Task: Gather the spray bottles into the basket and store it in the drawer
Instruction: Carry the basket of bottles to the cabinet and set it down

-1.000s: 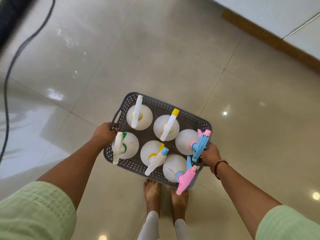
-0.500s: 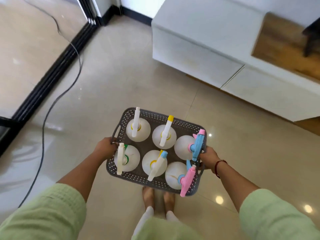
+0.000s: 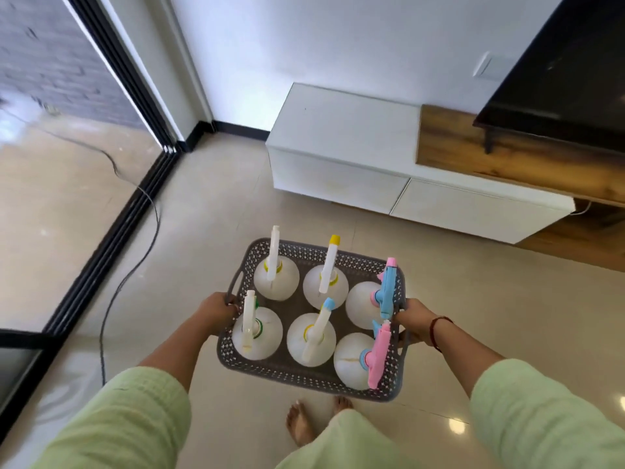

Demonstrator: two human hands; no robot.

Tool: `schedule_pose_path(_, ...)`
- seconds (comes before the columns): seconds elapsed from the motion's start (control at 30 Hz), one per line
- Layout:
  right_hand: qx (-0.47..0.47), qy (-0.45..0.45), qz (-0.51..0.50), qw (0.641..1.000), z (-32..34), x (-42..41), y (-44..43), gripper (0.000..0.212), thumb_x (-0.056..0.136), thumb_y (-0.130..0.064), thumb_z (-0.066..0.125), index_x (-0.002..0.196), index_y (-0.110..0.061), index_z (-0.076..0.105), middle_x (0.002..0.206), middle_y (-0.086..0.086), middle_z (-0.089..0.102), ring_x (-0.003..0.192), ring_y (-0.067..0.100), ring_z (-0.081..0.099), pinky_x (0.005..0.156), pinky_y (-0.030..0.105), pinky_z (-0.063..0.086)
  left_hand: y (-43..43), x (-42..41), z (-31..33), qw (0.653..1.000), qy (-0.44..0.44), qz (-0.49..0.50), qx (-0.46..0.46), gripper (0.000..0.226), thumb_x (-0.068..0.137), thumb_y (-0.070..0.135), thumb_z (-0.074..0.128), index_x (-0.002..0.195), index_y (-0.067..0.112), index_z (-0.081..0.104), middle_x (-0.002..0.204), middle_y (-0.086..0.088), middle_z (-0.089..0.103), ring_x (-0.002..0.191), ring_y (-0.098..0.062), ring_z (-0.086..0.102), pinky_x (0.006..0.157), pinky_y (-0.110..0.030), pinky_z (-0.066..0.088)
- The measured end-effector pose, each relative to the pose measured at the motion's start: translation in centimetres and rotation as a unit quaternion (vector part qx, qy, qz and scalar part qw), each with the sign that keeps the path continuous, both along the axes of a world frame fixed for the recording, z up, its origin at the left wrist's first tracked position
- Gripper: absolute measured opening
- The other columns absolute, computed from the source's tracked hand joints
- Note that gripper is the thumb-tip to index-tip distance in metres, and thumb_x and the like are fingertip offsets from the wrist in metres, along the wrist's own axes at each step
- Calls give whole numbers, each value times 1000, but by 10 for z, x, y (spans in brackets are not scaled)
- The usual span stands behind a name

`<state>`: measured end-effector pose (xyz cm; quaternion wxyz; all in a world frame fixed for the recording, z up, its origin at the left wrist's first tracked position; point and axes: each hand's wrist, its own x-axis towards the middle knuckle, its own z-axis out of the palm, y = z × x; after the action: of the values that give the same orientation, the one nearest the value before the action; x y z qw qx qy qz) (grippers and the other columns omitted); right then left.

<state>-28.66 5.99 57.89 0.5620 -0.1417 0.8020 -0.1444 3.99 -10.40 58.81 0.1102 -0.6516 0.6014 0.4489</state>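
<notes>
I carry a grey perforated basket in the air in front of me, above the tiled floor. Several white spray bottles stand upright in it, with white, yellow, blue and pink trigger heads. My left hand grips the basket's left handle. On the other side, my right hand grips the right handle, partly behind a blue and pink sprayer. A low white cabinet with two closed drawer fronts stands ahead to the right.
A dark cable trails across the floor on the left beside black sliding-door tracks. A wooden shelf and a black TV sit above the cabinet at the right. My bare feet are below the basket.
My view has lifted from the floor toward the wall and the white cabinet, which now shows in full. Both hands keep their hold on the basket handles.
</notes>
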Motion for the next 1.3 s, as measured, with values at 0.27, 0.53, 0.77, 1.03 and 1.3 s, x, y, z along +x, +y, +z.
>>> schedule_pose_path(0.27, 5, -10, -75, 997, 17, -34, -6, 33, 88, 7, 48, 121, 4, 51, 120, 30, 59, 97, 45, 64, 84, 58, 54, -47, -56, 16, 997, 13, -67, 20, 29, 93, 8, 45, 116, 3, 62, 99, -19, 63, 81, -30, 60, 68, -37, 56)
schedule_pose_path(0.53, -10, -17, -177, 984, 16, -96, -50, 33, 89, 6, 48, 122, 4, 49, 122, 29, 58, 105, 47, 61, 86, 58, 53, -142, -163, 22, 988, 4, -152, -2, 28, 95, 7, 43, 116, 2, 61, 93, -17, 61, 80, -29, 59, 61, -34, 54)
schedule_pose_path(0.77, -17, -8, -260, 965, 21, -151, -71, 31, 89, 5, 48, 121, 5, 52, 119, 30, 60, 98, 45, 64, 85, 55, 54, -205, -273, 26, 970, -9, -243, -21, 25, 94, 10, 46, 110, 2, 64, 103, -21, 66, 83, -32, 64, 70, -39, 57)
schedule_pose_path(1.03, -24, -16, -395, 918, 18, -189, -57, 34, 88, 9, 47, 121, 4, 53, 118, 29, 59, 97, 44, 62, 81, 55, 55, -235, -398, 14, 933, -18, -358, -20, 30, 94, 12, 49, 120, 6, 62, 112, -21, 65, 96, -38, 68, 72, -40, 59)
schedule_pose_path(1.3, -21, -18, -573, 819, 5, -207, -40, 32, 87, 8, 53, 119, 6, 53, 99, 24, 55, 90, 38, 57, 89, 62, 49, -242, -535, -1, 857, -4, -515, 5, 35, 89, 23, 60, 122, 11, 64, 122, -17, 65, 108, -33, 64, 89, -35, 55)
